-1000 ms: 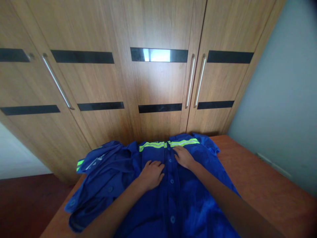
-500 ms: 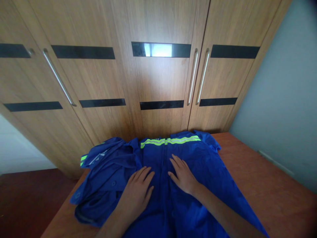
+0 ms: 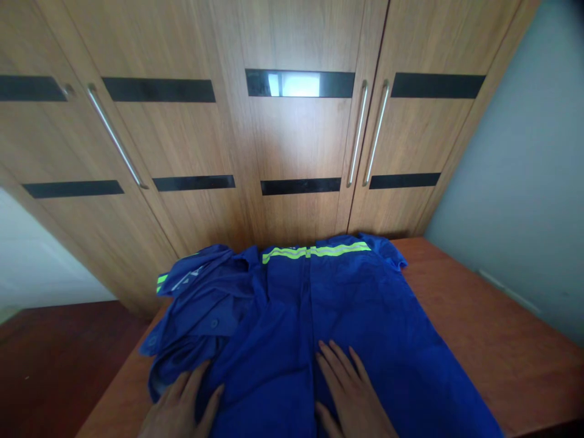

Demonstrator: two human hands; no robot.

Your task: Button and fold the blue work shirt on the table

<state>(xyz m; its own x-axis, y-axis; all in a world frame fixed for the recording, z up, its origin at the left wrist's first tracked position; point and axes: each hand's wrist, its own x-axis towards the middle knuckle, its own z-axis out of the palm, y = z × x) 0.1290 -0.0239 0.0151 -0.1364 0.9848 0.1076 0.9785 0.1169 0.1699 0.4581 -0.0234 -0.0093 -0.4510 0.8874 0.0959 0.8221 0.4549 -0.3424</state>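
A blue work garment point(image 3: 365, 304) with a yellow-green and silver reflective stripe point(image 3: 337, 249) lies spread on a reddish-brown wooden surface. Its front seam runs down the middle. My right hand point(image 3: 351, 392) rests on it just right of that seam, palm down with fingers stretched out. At the lower left, my left hand point(image 3: 176, 407) is by the garment's left edge, thumb and fingers apart. Beyond that hand lies a bunched blue cloth point(image 3: 201, 310) with a button and a bit of reflective stripe. The bottom of the garment runs out of view.
A wooden wardrobe point(image 3: 296, 134) with black strips and metal handles stands right behind the surface. The wooden surface point(image 3: 474, 322) extends to the right towards a grey-blue wall point(image 3: 515, 170). Dark red floor point(image 3: 55, 371) shows at the left.
Both hands have slid down the garment towards me, the left one also outward to the left edge. The cloth under them looks flatter around the middle.
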